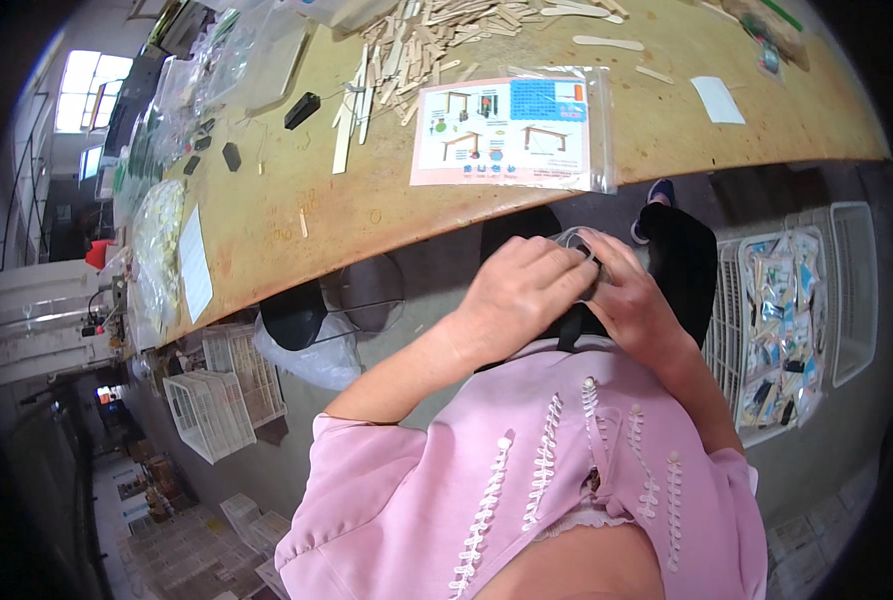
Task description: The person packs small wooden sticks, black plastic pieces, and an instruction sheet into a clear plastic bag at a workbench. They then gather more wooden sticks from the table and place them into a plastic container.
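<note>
My left hand (525,289) and my right hand (630,292) meet above my lap, in front of the table edge. Between their fingertips is a thin, clear loop-like item (572,235), perhaps plastic; the fingers cover most of it, so its exact kind cannot be told. Just beyond them, a clear zip bag (602,135) lies at the table's front edge. Inside it is a printed instruction sheet (506,161) with coloured diagrams and writing.
Wooden craft sticks (416,64) are heaped on the worktable (266,255). A black battery box (302,110) and small dark parts (231,157) lie left. Plastic bags line the far left. On the floor at right, a white crate (743,435) holds packed kits (784,322); a stool (293,319) stands under the table.
</note>
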The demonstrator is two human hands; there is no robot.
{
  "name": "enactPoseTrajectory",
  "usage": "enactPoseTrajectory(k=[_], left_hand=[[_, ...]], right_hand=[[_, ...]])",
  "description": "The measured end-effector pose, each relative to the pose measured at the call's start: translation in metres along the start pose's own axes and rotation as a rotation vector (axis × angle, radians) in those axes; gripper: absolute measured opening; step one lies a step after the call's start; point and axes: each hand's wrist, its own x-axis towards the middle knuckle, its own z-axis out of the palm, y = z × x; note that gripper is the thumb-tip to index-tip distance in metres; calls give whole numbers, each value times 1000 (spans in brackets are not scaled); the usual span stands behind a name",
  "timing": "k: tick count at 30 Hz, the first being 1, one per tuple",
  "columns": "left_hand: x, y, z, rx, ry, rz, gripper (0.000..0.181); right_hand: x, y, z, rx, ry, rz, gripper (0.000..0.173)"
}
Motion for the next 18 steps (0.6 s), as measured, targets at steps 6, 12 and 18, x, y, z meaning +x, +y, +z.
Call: enactPoseTrajectory(k=[6,12,18], left_hand=[[-2,-7,13,-22,-202,-178,31],[-1,-29,-24,-237,266,-309,17],[-25,-42,29,-533,24,-356,73]], right_hand=[[1,-3,5,14,-9,-31,7],[-4,-12,-34,-125,105,-13,15],[-9,-12,-46,-151,155,-14,13]])
